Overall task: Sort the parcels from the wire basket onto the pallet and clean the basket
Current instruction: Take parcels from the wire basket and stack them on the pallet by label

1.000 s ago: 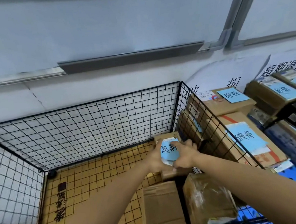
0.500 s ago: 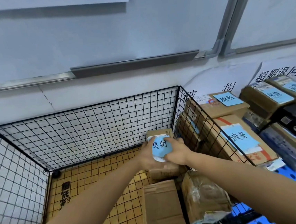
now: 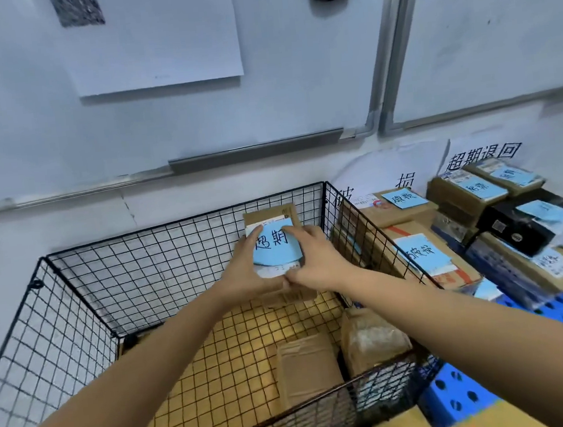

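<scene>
Lifted since a moment ago, the small parcel (image 3: pixel 270 213) now sits up at rim height by the far right corner of the wire basket (image 3: pixel 133 262), off the yellow floor. Both hands grasp it: the left hand (image 3: pixel 244 273) wraps its left side and the right hand (image 3: pixel 315 261) pinches the right edge, fingers over its blue note (image 3: pixel 275 250). Two more parcels lie in the basket below, a flat carton (image 3: pixel 307 372) beside a taped bundle (image 3: pixel 371 339). Labelled boxes (image 3: pixel 425 258) crowd the blue pallet (image 3: pixel 558 315) to the right
</scene>
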